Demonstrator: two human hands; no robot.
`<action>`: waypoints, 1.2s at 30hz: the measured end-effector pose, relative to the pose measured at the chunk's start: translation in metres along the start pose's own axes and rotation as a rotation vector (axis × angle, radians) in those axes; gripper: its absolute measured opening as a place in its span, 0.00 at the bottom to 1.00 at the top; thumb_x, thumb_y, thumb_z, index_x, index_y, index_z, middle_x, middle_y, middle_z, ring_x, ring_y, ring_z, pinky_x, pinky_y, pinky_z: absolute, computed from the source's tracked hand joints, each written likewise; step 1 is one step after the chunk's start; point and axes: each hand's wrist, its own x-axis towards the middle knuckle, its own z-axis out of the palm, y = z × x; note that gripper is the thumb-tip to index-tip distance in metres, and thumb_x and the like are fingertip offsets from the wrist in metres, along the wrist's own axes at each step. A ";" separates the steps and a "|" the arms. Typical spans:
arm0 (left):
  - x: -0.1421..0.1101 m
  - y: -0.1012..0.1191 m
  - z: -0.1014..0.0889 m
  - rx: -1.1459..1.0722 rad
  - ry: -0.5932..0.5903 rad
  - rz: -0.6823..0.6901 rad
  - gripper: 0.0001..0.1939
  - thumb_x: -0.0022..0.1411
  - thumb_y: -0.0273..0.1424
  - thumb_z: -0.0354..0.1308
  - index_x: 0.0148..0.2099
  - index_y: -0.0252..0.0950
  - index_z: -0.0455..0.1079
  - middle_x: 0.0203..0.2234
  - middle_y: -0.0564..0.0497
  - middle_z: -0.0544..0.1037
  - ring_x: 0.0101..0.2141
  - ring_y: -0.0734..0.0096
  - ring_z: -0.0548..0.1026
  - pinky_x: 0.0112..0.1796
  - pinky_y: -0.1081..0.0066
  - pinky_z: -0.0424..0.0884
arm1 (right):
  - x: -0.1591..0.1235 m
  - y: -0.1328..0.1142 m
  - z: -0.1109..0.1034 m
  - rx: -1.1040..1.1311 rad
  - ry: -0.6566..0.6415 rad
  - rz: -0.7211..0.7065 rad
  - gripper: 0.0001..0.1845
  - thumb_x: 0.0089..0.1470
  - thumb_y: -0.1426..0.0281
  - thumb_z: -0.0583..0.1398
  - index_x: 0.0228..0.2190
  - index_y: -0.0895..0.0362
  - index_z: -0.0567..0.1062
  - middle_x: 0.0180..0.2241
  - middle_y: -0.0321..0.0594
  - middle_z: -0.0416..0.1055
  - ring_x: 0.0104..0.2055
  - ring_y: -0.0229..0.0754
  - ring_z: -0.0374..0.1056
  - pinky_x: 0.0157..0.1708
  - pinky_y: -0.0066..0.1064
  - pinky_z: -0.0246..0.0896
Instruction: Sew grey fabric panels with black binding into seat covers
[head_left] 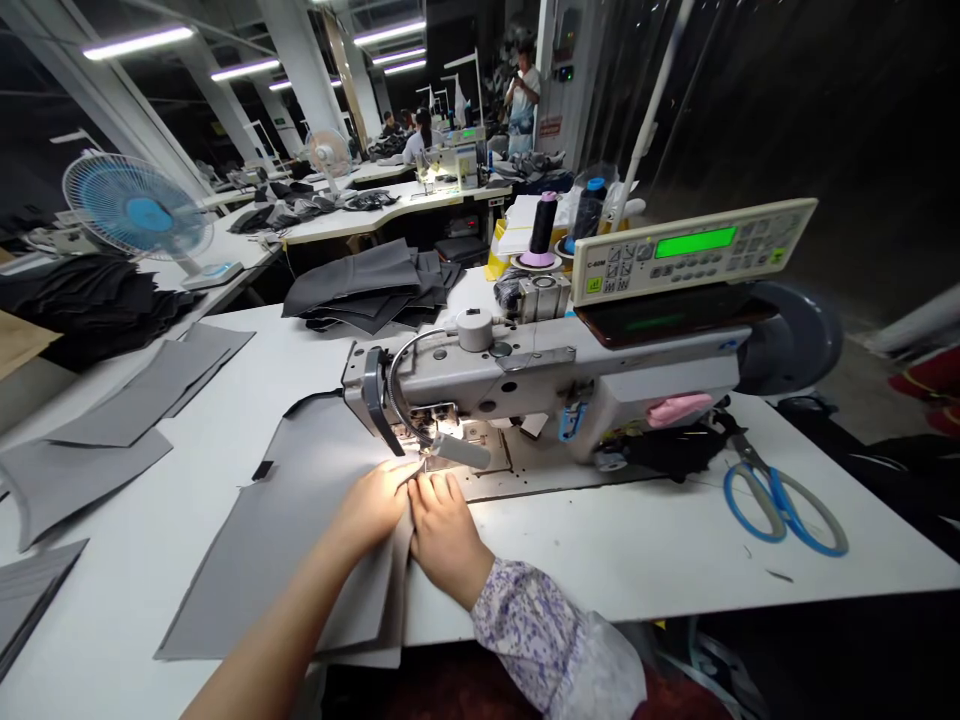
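Note:
A large grey fabric panel [277, 540] lies on the white table, its right edge running up to the lit needle area of the sewing machine [465, 370]. My left hand [379, 505] rests on that edge just in front of the presser foot, fingers together and closed on the fabric. Close beside it, my right hand [446, 535] has its fingers bent over the same edge, touching my left fingertips. Another layer shows beneath the panel near my wrists. The machine's small lamp [461, 452] hangs over my fingertips and partly hides the needle.
Blue-handled scissors [784, 510] lie at the right. Cut grey pieces [135, 400] are spread at the left, with a dark fabric stack [367, 285] behind the machine. A control panel [694, 250], thread cones [543, 225] and a fan [142, 215] stand around. Several people are farther back.

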 end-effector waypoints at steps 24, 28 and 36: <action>-0.032 0.006 0.038 0.198 0.193 0.037 0.23 0.70 0.35 0.49 0.62 0.38 0.71 0.43 0.41 0.80 0.44 0.54 0.76 0.47 0.57 0.73 | -0.011 0.027 -0.023 0.179 0.107 0.089 0.20 0.62 0.73 0.57 0.56 0.59 0.69 0.54 0.49 0.68 0.57 0.51 0.60 0.61 0.45 0.54; -0.060 0.005 0.056 0.159 0.306 0.092 0.22 0.71 0.34 0.49 0.63 0.41 0.70 0.48 0.43 0.78 0.48 0.55 0.72 0.51 0.57 0.69 | -0.008 0.083 -0.039 -0.032 0.209 0.351 0.19 0.62 0.78 0.54 0.54 0.61 0.71 0.56 0.54 0.66 0.59 0.55 0.59 0.57 0.45 0.59; -0.064 0.004 0.051 0.115 0.285 0.098 0.20 0.71 0.32 0.48 0.60 0.40 0.71 0.50 0.44 0.77 0.49 0.57 0.72 0.51 0.58 0.69 | 0.019 0.139 -0.051 -0.111 0.324 0.420 0.11 0.65 0.71 0.57 0.37 0.57 0.80 0.38 0.50 0.73 0.44 0.52 0.67 0.48 0.43 0.62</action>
